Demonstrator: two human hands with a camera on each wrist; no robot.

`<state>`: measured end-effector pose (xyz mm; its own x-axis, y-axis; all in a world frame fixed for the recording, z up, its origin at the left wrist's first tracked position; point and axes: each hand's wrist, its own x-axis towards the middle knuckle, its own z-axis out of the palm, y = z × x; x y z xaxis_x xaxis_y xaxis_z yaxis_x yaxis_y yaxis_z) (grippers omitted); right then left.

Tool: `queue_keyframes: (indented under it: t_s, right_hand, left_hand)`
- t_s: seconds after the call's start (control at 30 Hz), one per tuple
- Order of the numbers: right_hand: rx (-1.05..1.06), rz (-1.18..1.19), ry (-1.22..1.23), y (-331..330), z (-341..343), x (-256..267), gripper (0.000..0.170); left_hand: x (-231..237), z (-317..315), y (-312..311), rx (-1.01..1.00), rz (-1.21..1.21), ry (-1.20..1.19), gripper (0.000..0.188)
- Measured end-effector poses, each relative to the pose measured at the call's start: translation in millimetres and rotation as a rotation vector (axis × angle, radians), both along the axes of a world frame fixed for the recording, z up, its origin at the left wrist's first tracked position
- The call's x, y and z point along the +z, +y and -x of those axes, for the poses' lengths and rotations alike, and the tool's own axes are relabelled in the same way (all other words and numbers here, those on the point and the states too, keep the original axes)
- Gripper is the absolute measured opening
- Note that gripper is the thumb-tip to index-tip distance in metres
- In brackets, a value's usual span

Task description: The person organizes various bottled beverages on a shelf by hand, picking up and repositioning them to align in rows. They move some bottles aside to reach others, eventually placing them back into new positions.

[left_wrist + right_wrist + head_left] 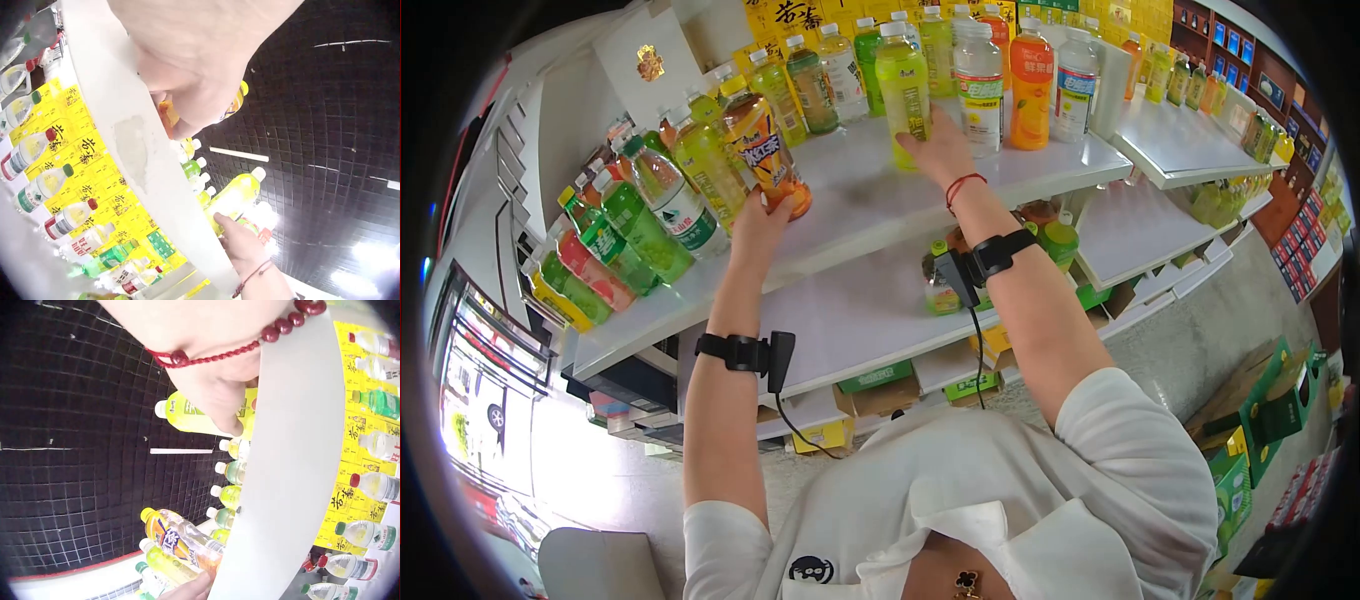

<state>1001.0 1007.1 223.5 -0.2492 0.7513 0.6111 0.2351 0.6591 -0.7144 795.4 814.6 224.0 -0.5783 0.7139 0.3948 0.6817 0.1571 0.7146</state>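
My left hand (758, 232) grips the lower part of an iced tea bottle (758, 145) with a yellow cap and an orange and dark label. This bottle is near the front edge of the white shelf (850, 200). With my right hand (945, 155) I hold a yellow-green drink bottle (903, 85) with a white cap, low on its side. In the left wrist view the right hand's fingers wrap that bottle's base, while the left hand (194, 81) hides most of the iced tea. The right wrist view shows the iced tea's label (169, 540) clearly.
Left of the iced tea stand green, clear and pink bottles, including a water bottle (670, 200). On the right are a clear-topped bottle (980, 95) and an orange juice bottle (1030, 90). A lower shelf (850, 320) holds more bottles, with cartons (880, 390) beneath.
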Motion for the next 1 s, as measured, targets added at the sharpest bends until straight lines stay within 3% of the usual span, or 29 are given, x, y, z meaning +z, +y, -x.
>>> queue_keyframes:
  t_s: [0.07, 0.13, 0.17, 0.23, 0.33, 0.67, 0.73, 1.0]
  right_hand:
    - [-0.009, -0.009, -0.003, 2, -1, 2, 0.061]
    - [-0.014, 0.004, 0.007, -1, 0, 1, 0.064]
    - [-0.010, 0.003, 0.008, 1, 1, 1, 0.064]
    - [-0.038, 0.011, -0.020, 2, 2, -1, 0.064]
    - [-0.023, 0.009, -0.010, -2, 0, 1, 0.062]
    - [-0.054, 0.001, -0.011, -8, -3, 4, 0.058]
    - [-0.015, 0.084, -0.085, -8, -7, 7, 0.067]
    - [0.003, 0.027, 0.002, -2, -2, 0, 0.064]
  left_hand:
    - [6, -1, 6, 0.001, 0.030, 0.066, 0.057]
    - [34, -31, -2, 0.120, 0.257, -0.101, 0.062]
    - [31, -26, 2, 0.124, 0.256, -0.101, 0.062]
    - [22, -18, 12, 0.236, 0.260, 0.131, 0.067]
    - [20, -21, 17, 0.260, 0.245, 0.140, 0.066]
    - [23, -58, 54, 0.155, 0.203, 0.236, 0.069]
    - [22, -65, 64, 0.142, 0.206, 0.225, 0.070]
    - [20, -75, 79, 0.127, 0.200, 0.226, 0.067]
